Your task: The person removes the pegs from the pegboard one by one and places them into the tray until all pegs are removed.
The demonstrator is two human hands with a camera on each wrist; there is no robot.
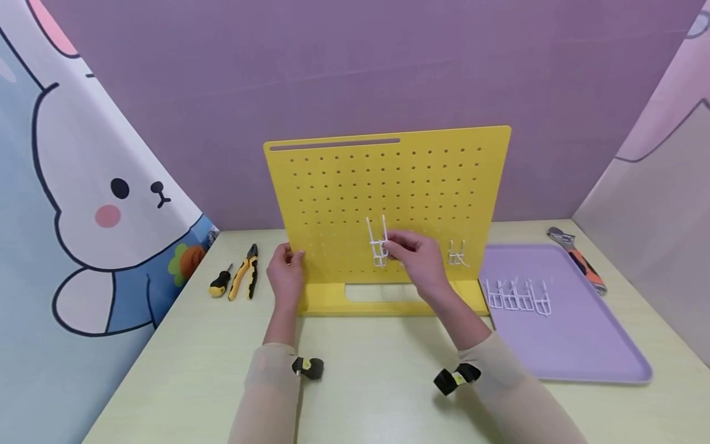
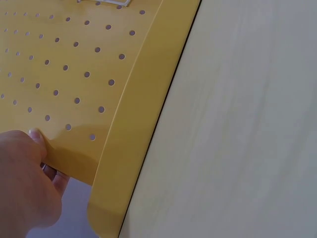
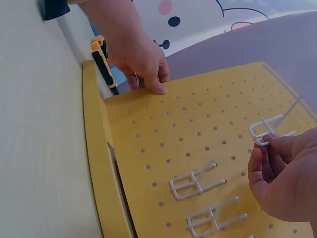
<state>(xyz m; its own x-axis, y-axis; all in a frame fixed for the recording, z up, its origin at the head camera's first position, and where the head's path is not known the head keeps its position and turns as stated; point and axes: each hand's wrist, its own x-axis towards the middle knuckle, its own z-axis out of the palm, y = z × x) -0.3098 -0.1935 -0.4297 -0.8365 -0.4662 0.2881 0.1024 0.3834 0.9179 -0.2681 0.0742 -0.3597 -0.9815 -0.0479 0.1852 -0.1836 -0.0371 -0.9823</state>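
My right hand (image 1: pixel 418 259) pinches a white wire hook (image 3: pixel 262 130) between thumb and fingertips, in front of the yellow pegboard (image 1: pixel 327 185). The hook's two prongs point upward in the head view. My left hand (image 1: pixel 285 277) grips the pegboard's left edge low down, thumb on the front face and fingers around behind. Other white hooks sit on the lower part of the board: one hook (image 1: pixel 457 254) near the right side, and two more in the right wrist view, an upper hook (image 3: pixel 197 184) and a lower hook (image 3: pixel 214 220). My right hand partly covers that area in the head view.
A lilac tray (image 1: pixel 577 345) to the right of the board carries several white hooks (image 1: pixel 516 299). An adjustable wrench (image 1: pixel 582 262) lies against the tray's far right edge. On the left lie a screwdriver (image 1: pixel 220 283) and yellow-black pliers (image 1: pixel 244 274). A purple backdrop (image 1: pixel 360 68) stands behind.
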